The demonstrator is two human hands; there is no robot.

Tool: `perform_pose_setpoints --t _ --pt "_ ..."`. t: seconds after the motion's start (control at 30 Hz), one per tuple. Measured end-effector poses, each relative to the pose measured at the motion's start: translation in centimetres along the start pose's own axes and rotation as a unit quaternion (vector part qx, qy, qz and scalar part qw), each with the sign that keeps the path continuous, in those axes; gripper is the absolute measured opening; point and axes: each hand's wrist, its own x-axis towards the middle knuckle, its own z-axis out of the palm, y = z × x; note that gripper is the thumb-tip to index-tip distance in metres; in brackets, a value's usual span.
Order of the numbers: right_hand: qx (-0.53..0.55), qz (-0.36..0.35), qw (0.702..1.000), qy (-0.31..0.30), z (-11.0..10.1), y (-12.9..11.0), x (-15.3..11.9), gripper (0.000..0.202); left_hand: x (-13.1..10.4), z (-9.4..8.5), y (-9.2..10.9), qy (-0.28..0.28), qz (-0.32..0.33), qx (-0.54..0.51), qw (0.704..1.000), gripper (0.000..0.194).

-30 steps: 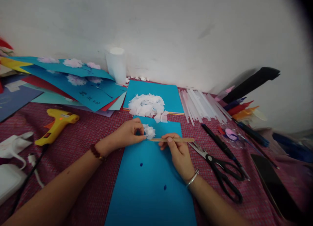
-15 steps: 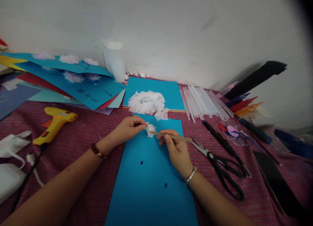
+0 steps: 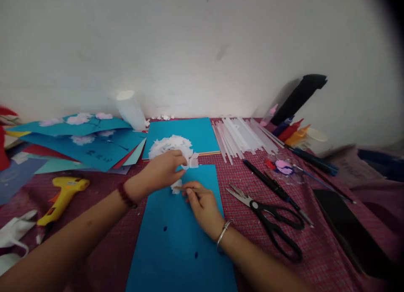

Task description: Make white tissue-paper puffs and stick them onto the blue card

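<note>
A blue sheet point(image 3: 176, 241) with two dark spots lies in front of me. Near its top edge is a small white paper cluster point(image 3: 176, 187). My right hand point(image 3: 202, 205) holds a thin wooden stick point(image 3: 181, 188), its tip at the cluster. My left hand point(image 3: 164, 172) is above the sheet's upper left, by the heap of white paper pieces point(image 3: 172, 144); its fingers are bent and parted, and I cannot make out anything between them. The heap rests on a stack of blue paper point(image 3: 198, 134).
Scissors point(image 3: 268, 212), a black pen point(image 3: 265, 176) and a phone point(image 3: 350, 233) lie to the right. Translucent strips point(image 3: 243, 136) lie behind. A yellow glue gun point(image 3: 63, 197) is on the left, before blue flower cards point(image 3: 94, 151) and a white roll point(image 3: 131, 109).
My left hand has moved off the cluster toward the paper heap, its fingers parting. The right hand still holds the stick at the cluster. The head view has shifted upward and right.
</note>
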Motion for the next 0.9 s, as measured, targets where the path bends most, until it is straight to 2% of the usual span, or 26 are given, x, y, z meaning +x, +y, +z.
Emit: perform_pose_setpoints --t 0.1,0.23,0.43,0.5,0.6,0.67,0.8,0.9 --pt "-0.008 -0.013 1.000 -0.004 -0.2 -0.1 0.2 0.024 2.8 1.9 1.1 -0.051 0.041 0.090 0.994 0.018" --pt "-0.014 -0.021 1.000 0.000 -0.3 -0.3 0.4 0.021 4.4 3.9 1.0 -0.072 0.046 0.139 0.987 0.012" --pt "-0.023 -0.024 0.999 -0.002 -0.4 -0.4 0.5 0.021 5.6 4.7 1.1 -0.075 0.047 0.188 0.978 0.016" --pt "-0.023 -0.027 0.999 -0.002 -0.3 -0.3 0.4 0.022 5.6 4.4 1.4 -0.054 0.038 0.172 0.983 0.016" --pt "-0.011 -0.023 1.000 0.000 -0.3 0.0 0.4 0.023 4.7 2.8 1.5 0.032 -0.029 0.053 0.998 0.009" --pt "0.002 -0.013 1.000 0.003 -0.2 0.3 0.3 0.023 3.1 1.2 1.4 0.073 -0.104 -0.085 0.988 0.005" --pt "0.022 0.007 1.000 0.012 -0.2 0.7 0.4 0.022 -1.7 -0.8 0.4 0.063 -0.223 -0.340 0.911 0.004" --pt "0.016 0.011 1.000 0.014 -0.1 0.9 0.5 0.025 -4.9 -0.5 -0.7 0.062 -0.264 -0.431 0.861 0.005"
